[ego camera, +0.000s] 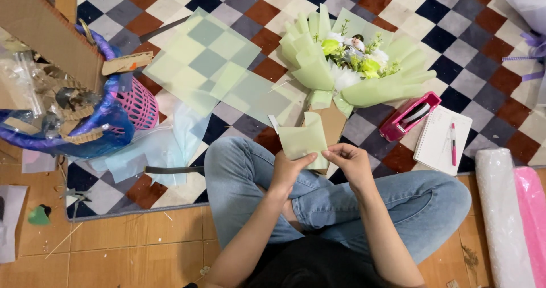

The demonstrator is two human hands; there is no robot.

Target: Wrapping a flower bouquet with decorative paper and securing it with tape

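The left hand (287, 171) is closed on the lower left part of a folded piece of pale green paper (303, 140), thumb on the front face. The right hand (351, 160) pinches the lower right edge of the same piece between thumb and fingertips, the other fingers loosely curled. The piece stands upright just above both hands, over the person's crossed legs in blue jeans (244, 185).

Directly beyond the piece, touching its upper edge, is the brown paper base of a bouquet (352, 63) wrapped in matching green paper, with white and yellow-green flowers at its centre. Ahead and left of the left hand, translucent green sheets (216, 66) lie flat on the checkered rug (455, 26).

Right of the right hand, near it, lies a pink tape dispenser (409, 114); just beside that is a spiral notebook (441, 140) with a pink pen (453, 143) on it. Farther right are a white roll (503, 220) and a pink roll (532, 214), side by side.

Well left of the left hand stands a pink basket (139, 103) lined with a blue bag (108, 117) holding cardboard scraps.
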